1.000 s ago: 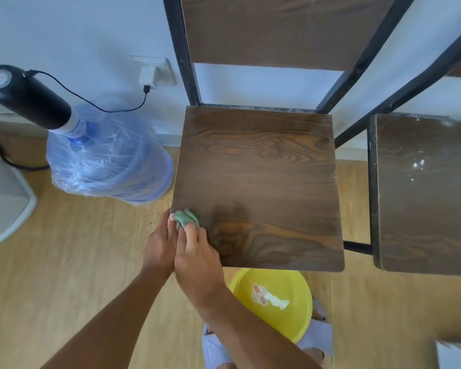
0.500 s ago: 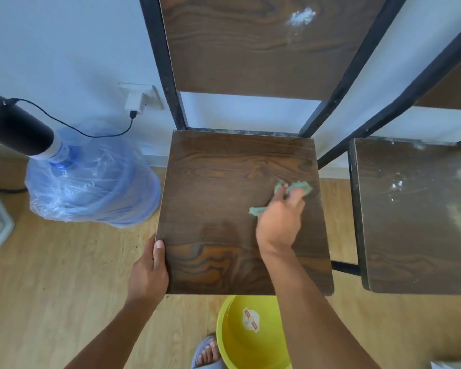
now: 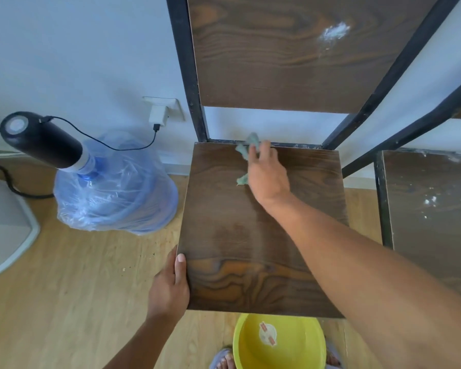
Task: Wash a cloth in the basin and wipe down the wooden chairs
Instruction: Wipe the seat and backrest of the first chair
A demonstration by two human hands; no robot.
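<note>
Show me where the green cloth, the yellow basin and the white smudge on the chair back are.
green cloth (image 3: 242,151): head view, bunched part beyond the fingertips.
yellow basin (image 3: 290,352): head view, bare inside floor.
white smudge (image 3: 333,31): head view, middle of the patch.

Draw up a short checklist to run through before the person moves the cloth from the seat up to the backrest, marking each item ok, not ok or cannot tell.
1. Cloth held in right hand: ok.
2. Left hand steadying the chair seat at its front left edge: ok.
3. Seat free of white residue: ok on the part that shows.
4. Backrest clean: not ok, white smear upper right.
5. Yellow basin within reach by the feet: ok.
6. Water in the basin: cannot tell.
</note>
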